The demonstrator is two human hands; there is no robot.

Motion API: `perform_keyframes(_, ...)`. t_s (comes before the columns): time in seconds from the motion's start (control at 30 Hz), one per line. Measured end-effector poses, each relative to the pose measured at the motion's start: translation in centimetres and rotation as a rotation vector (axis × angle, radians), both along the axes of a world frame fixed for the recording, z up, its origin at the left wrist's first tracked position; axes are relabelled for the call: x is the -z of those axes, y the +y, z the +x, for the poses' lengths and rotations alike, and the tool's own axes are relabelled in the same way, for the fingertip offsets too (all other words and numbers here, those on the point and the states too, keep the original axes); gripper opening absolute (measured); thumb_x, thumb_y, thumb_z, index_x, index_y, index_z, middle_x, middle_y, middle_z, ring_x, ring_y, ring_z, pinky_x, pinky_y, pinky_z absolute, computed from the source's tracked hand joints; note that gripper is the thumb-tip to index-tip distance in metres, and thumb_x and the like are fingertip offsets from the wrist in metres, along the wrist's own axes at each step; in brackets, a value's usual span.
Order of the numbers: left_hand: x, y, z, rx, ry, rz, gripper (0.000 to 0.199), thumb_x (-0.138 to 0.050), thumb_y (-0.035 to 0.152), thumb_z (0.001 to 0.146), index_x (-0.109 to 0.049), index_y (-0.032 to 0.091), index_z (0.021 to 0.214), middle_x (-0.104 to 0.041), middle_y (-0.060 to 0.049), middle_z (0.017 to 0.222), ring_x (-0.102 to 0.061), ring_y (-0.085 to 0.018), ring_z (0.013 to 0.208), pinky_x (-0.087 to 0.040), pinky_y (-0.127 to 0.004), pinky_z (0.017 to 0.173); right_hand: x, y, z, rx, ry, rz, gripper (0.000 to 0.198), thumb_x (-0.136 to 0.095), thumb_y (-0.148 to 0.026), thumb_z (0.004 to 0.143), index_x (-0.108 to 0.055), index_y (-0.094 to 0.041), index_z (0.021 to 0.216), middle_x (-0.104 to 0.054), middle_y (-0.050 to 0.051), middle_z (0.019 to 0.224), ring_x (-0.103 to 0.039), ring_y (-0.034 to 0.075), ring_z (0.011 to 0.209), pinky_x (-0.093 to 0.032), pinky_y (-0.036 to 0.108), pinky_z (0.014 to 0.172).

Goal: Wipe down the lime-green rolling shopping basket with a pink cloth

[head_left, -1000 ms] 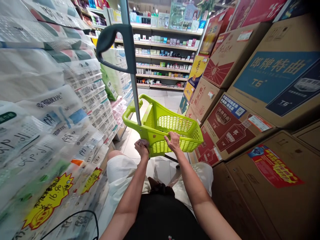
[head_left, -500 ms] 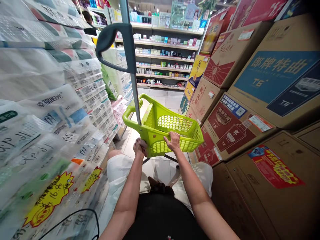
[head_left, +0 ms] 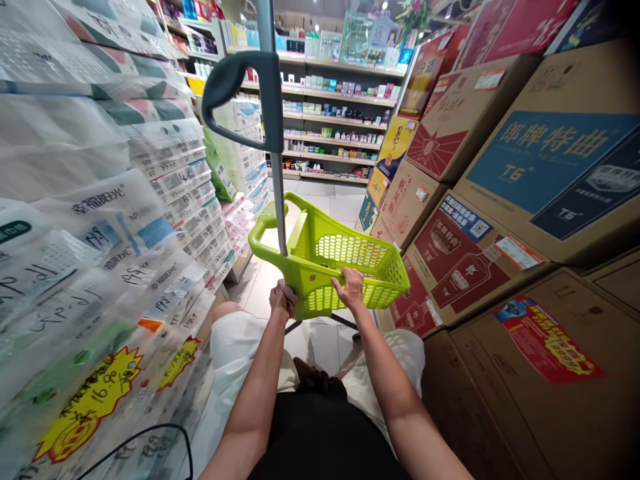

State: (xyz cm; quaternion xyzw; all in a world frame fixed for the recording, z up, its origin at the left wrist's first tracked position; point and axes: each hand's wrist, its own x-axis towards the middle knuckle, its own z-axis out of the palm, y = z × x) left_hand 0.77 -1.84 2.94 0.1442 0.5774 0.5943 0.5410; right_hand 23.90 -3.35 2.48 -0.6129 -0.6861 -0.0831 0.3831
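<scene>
A lime-green shopping basket point(head_left: 313, 298) on wheels stands in front of me, its sides pierced with slots and its grey telescopic handle point(head_left: 273, 107) pulled up. At the basket's near left corner, my left hand point(head_left: 278, 301) is closed on a crumpled pinkish cloth point(head_left: 289, 293) and presses it to the green plastic. My right hand point(head_left: 352, 287) is clasped over the basket's near rim, fingers inside and thumb outside. The bottom of the basket is partly hidden behind its near wall.
Plastic-wrapped paper packs point(head_left: 175, 180) are piled high on the left, with yellow price tags point(head_left: 95, 400). Stacked cardboard cartons point(head_left: 470, 260) line the right side. Shelves of small goods point(head_left: 330, 120) stand across the aisle's far end. A black cable point(head_left: 150, 430) loops at the lower left.
The basket and both hands sit slightly farther right and lower in view, as the camera has shifted a little. Both hands keep their holds on the cloth and the rim.
</scene>
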Motion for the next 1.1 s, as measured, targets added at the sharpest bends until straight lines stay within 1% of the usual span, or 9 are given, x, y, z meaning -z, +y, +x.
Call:
perform_keyframes(0.13,-1.7,-0.4,2.5,-0.122,0.084,0.225,0.024,-0.053,0.046,0.098,-0.048,0.024,0.106,-0.049,0.007,0.072,-0.046,-0.008,0.047,-0.039,-0.020,0.046,0.2,-0.1,0.4,-0.009,0.011,0.042,0.025,-0.056,-0.047,0.097,-0.059,-0.022,0.098,-0.066,0.007,0.092,-0.055,0.026,0.092,-0.035,0.039,0.091)
perform_keyframes(0.23,-1.7,-1.3,4.9,-0.230,0.320,0.375,0.034,-0.054,0.042,0.099,-0.044,0.024,0.126,-0.057,-0.004,0.101,-0.065,-0.018,0.085,-0.057,-0.034,0.078,0.1,-0.2,0.5,-0.003,0.010,0.043,0.024,-0.056,-0.046,0.097,-0.058,-0.022,0.097,-0.066,0.007,0.092,-0.054,0.026,0.092,-0.035,0.039,0.091)
perform_keyframes(0.3,-0.9,-2.1,6.0,-0.262,0.521,0.408,0.042,-0.059,0.032,0.094,-0.043,0.019,0.131,-0.053,-0.015,0.125,-0.057,-0.026,0.123,-0.047,-0.046,0.109,0.1,-0.2,0.4,0.001,0.008,0.045,0.023,-0.055,-0.045,0.097,-0.058,-0.023,0.096,-0.065,0.006,0.091,-0.054,0.026,0.092,-0.034,0.038,0.090)
perform_keyframes(0.37,-0.7,-2.5,6.3,-0.273,0.676,0.445,0.040,-0.057,0.027,0.094,-0.045,0.016,0.130,-0.047,-0.021,0.135,-0.043,-0.031,0.139,-0.032,-0.053,0.121,0.0,-0.2,0.4,0.000,0.007,0.054,0.021,-0.054,-0.043,0.098,-0.057,-0.023,0.096,-0.065,0.006,0.091,-0.054,0.025,0.091,-0.034,0.038,0.090)
perform_keyframes(0.6,-6.4,0.1,2.9,-0.401,0.953,0.691,0.036,-0.048,0.035,0.103,-0.051,0.014,0.132,-0.045,-0.024,0.140,-0.043,-0.032,0.141,-0.032,-0.053,0.124,-0.1,-0.3,0.2,-0.011,0.007,0.052,0.022,-0.055,-0.044,0.097,-0.058,-0.022,0.097,-0.066,0.007,0.093,-0.054,0.026,0.092,-0.034,0.038,0.090)
perform_keyframes(0.83,-5.0,-0.7,2.3,-0.282,1.020,0.735,0.030,-0.047,0.028,0.099,-0.055,0.014,0.124,-0.050,-0.022,0.128,-0.051,-0.033,0.133,-0.039,-0.055,0.118,0.0,-0.3,-0.2,-0.029,0.040,0.067,0.020,-0.057,-0.042,0.095,-0.059,-0.022,0.098,-0.067,0.007,0.094,-0.053,0.026,0.092,-0.035,0.039,0.090)
perform_keyframes(0.9,-7.3,0.0,2.0,-0.279,1.032,0.781,0.033,-0.045,0.030,0.101,-0.053,0.013,0.129,-0.050,-0.023,0.131,-0.050,-0.033,0.135,-0.038,-0.054,0.119,0.1,-0.3,-0.1,-0.037,0.043,0.071,0.020,-0.057,-0.042,0.095,-0.059,-0.023,0.097,-0.066,0.006,0.093,-0.054,0.026,0.092,-0.035,0.039,0.090)
perform_keyframes(1.03,-14.2,2.2,0.9,-0.248,1.151,0.844,0.042,-0.046,0.038,0.103,-0.050,0.013,0.136,-0.050,-0.024,0.138,-0.048,-0.033,0.137,-0.036,-0.052,0.120,0.0,-0.2,0.0,-0.046,0.051,0.072,0.019,-0.057,-0.042,0.095,-0.059,-0.023,0.098,-0.067,0.007,0.093,-0.054,0.026,0.092,-0.035,0.038,0.090)
perform_keyframes(1.1,-15.7,2.6,0.4,-0.220,1.234,0.796,0.041,-0.049,0.042,0.101,-0.054,0.013,0.130,-0.055,-0.023,0.131,-0.050,-0.036,0.131,-0.037,-0.055,0.118,0.0,-0.2,-0.1,-0.035,0.055,0.071,0.019,-0.057,-0.041,0.095,-0.059,-0.023,0.097,-0.066,0.007,0.093,-0.054,0.026,0.092,-0.035,0.038,0.090)
